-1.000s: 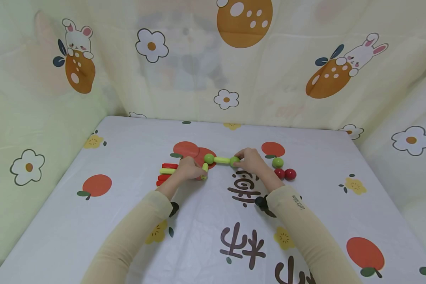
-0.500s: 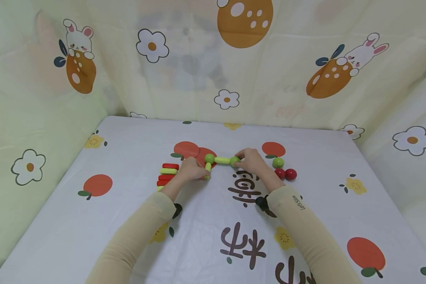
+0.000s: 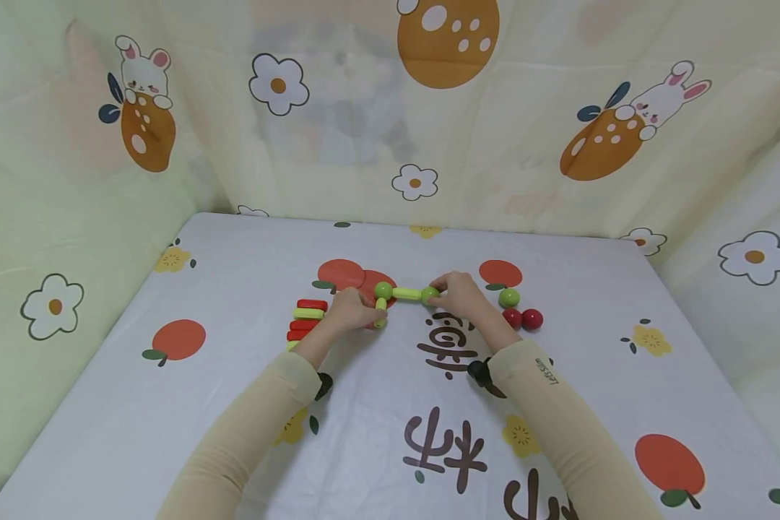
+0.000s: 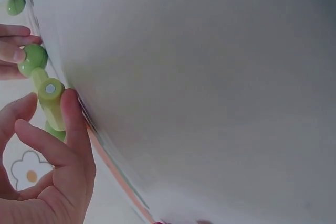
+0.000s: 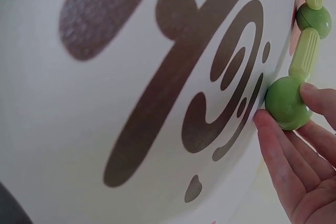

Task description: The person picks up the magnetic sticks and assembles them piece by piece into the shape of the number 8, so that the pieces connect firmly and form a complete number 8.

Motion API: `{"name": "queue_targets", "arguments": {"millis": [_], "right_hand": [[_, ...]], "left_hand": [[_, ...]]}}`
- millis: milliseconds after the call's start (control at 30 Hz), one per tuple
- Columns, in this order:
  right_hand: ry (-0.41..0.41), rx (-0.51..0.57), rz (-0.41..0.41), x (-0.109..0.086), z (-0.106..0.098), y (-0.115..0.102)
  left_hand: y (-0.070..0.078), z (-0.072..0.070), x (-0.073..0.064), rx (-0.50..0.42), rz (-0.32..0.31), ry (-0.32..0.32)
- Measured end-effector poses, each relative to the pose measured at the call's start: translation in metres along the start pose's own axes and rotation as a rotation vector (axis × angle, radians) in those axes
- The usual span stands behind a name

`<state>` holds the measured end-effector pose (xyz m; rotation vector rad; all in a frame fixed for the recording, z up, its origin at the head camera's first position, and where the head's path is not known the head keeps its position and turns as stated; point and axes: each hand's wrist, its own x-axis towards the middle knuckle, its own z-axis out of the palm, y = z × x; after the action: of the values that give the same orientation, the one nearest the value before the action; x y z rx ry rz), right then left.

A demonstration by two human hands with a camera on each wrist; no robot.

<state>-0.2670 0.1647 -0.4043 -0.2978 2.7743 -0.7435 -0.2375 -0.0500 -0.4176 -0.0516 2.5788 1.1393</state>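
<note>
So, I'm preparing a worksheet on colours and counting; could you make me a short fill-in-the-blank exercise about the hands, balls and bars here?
1. The left hand pinches a yellow-green bar.  Meanwhile the right hand holds a ____ ball.
2. Of the three loose balls near the right wrist, ____ are red.
3. The loose bars beside the left hand are yellow-green and ____.

Missing words: green; two; red.
</note>
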Motion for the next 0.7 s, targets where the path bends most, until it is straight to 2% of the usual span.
{"name": "queue_targets", "arguments": {"millis": [367, 700], "right_hand": [[-0.002, -0.015, -0.016, -0.0017, 0.0, -0.0001], [0.001, -0.015, -0.006, -0.0028, -0.0003, -0.0016]], "left_hand": [[0.0025, 0.0009, -0.0026, 0.018, 0.01, 0.01], [0.0032, 0.001, -0.0003, -0.006, 0.002, 0.015]]}}
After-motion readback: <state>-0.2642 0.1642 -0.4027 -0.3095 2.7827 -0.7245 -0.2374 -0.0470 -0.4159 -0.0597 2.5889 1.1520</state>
